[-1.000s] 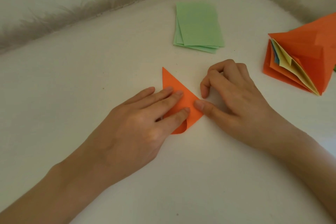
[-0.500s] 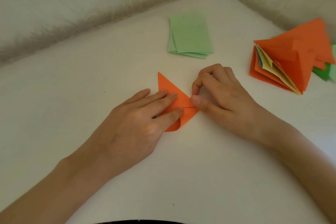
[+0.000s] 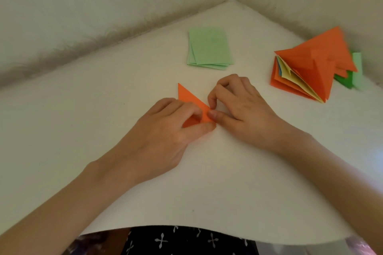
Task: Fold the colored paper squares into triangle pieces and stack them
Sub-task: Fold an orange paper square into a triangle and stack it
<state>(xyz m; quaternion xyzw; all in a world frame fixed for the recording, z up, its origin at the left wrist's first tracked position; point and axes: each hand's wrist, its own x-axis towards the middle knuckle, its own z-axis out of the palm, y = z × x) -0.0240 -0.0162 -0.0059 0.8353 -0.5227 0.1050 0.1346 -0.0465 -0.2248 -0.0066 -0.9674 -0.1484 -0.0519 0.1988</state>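
At the middle of the white counter, a half-folded orange paper lies under both hands: the left hand grips its near part, and the right hand pinches its right corner. Beyond it lie green squares, and the stack of folded triangles sits well apart at the right.

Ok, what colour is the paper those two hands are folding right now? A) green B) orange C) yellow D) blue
B, because the folded paper held by the left hand and the right hand is orange; the green sheets lie farther back, untouched.
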